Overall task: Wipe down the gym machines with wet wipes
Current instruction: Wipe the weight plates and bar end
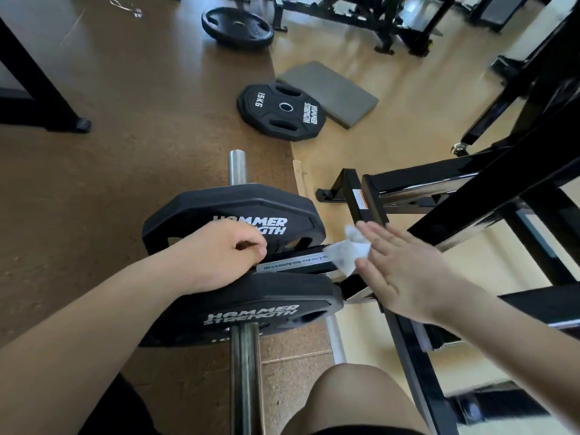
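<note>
Fingers point(386, 243) of the right hand point(408, 274) lay straight & together, pressing the wet wipe point(346, 254) flat on the black frame bar point(372, 199) beside the loaded plates point(238, 208) — wiping step, mid-stroke by my read. Left hand point(216, 255) sat curled on the near plate point(266, 296); grip unclear. Next prob. called for sliding along the bar w/ even pressure — wipe's edge looked bunched.
</note>
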A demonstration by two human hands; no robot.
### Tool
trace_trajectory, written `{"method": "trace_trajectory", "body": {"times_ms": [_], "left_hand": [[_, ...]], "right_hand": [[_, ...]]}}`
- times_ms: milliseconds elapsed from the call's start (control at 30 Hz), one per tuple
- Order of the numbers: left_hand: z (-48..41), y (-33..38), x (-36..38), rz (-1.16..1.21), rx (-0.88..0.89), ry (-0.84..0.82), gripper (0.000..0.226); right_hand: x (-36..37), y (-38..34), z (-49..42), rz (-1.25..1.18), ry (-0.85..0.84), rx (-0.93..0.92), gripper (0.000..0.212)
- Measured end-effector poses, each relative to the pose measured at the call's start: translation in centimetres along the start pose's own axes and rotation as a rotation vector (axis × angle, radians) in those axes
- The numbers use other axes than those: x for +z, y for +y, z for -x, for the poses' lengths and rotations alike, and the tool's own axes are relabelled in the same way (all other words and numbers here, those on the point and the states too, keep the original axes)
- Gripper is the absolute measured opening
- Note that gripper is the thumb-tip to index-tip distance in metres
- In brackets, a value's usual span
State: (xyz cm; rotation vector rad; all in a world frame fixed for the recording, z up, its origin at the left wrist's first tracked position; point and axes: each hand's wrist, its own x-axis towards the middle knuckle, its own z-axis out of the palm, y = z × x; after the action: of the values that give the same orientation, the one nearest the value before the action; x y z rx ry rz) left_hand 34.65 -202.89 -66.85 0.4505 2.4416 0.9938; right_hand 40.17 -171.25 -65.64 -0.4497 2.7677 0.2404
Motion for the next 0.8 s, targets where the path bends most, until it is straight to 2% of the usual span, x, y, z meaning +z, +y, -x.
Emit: {"method": "trace_trajectory", "body": {"times_ms": [100, 167, 300, 367, 433, 500, 567, 633, 700, 767, 800], "left_hand": [[0.0, -0.2, 0.1, 0.021, -0.021, 0.007, 0.022], [0.1, -0.5, 0.1, 0.036, -0.033, 0.014, 0.022], [0.0, -0.8, 0.2, 0.056, -0.041, 0.018, 0.021], [-0.2, -0.7, 0.2, 0.064, -0.033, 0.01, 0.02], [-0.3, -0.5, 0.3, 0.075, -0.03, 0.003, 0.019], [-0.2, -0.6, 0.3, 0.084, -0.043, 0.005, 0.019], [0.0, -0.9, 0.1, 0.089, -0.058, 0.004, 0.019], [0.0, -1.2, -0.1, 0.089, -0.077, -0.006, 0.02], [-0.1, -1.2, -0.1, 0.092, -0.085, -0.012, 0.021], [-0.2, -1.1, 0.0, 0.1, -0.084, -0.011, 0.02], [-0.2, -1.0, 0.0, 0.101, -0.08, -0.011, 0.019]], "right_hand": [[1.1, -2.7, -0.9, -0.134, -0.043, -0.139, 0.061], [1.1, -2.8, -1.3, -0.124, -0.022, -0.151, 0.061], [1.0, -0.8, 0.2, 0.077, 0.125, 0.067, 0.075], [1.1, -1.3, 0.4, 0.084, 0.132, 0.128, 0.083], [1.6, -2.8, -0.3, -0.038, 0.089, 0.041, 0.088], [2.4, -4.1, -1.1, -0.171, 0.099, -0.051, 0.078], [2.7, -3.9, -1.3, -0.174, 0.101, -0.088, 0.069], [2.8, -2.5, -0.8, -0.022, 0.137, -0.036, 0.069], [2.4, -0.9, -0.1, 0.106, 0.193, 0.116, 0.074], [2.2, -0.8, 0.1, 0.132, 0.207, 0.219, 0.077], [2.5, -1.4, -0.1, 0.113, 0.209, 0.195, 0.077]]}}
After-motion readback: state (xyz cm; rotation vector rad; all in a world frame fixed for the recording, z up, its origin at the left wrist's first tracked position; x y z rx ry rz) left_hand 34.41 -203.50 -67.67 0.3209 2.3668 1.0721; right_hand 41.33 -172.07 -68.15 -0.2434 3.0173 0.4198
